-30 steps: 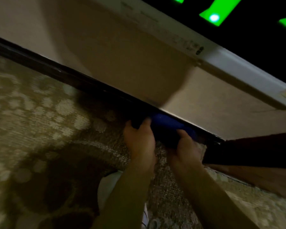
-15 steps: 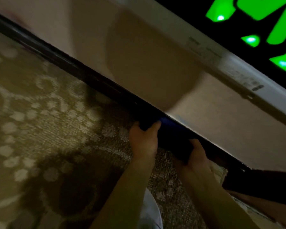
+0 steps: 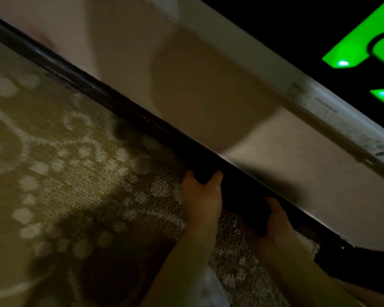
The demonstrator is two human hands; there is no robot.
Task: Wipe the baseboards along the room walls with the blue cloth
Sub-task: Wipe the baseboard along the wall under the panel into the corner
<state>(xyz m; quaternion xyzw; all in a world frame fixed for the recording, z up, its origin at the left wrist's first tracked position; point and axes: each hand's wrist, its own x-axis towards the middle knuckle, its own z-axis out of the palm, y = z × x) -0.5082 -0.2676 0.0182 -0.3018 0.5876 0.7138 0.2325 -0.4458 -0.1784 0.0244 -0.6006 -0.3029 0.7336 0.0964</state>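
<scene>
left hand (image 3: 201, 196), right hand (image 3: 275, 222) gripping cloth (image 3: 242, 200) against baseboard (image 3: 124, 107)

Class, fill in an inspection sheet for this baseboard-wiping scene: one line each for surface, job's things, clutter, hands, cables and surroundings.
Surface: patterned carpet, olive with pale dotted motifs, running up to the wall.
Job's things: dark baseboard along the foot of the wall; the cloth is pressed against it and looks almost black in shadow.
Clutter: nothing seen.
Hands: left hand grips the cloth's left end; right hand grips its right end, both at the baseboard.
Cables: nothing seen.
Surroundings: beige wall; a white frame above it edges a black panel with bright green shapes; dim light, heavy shadows.
</scene>
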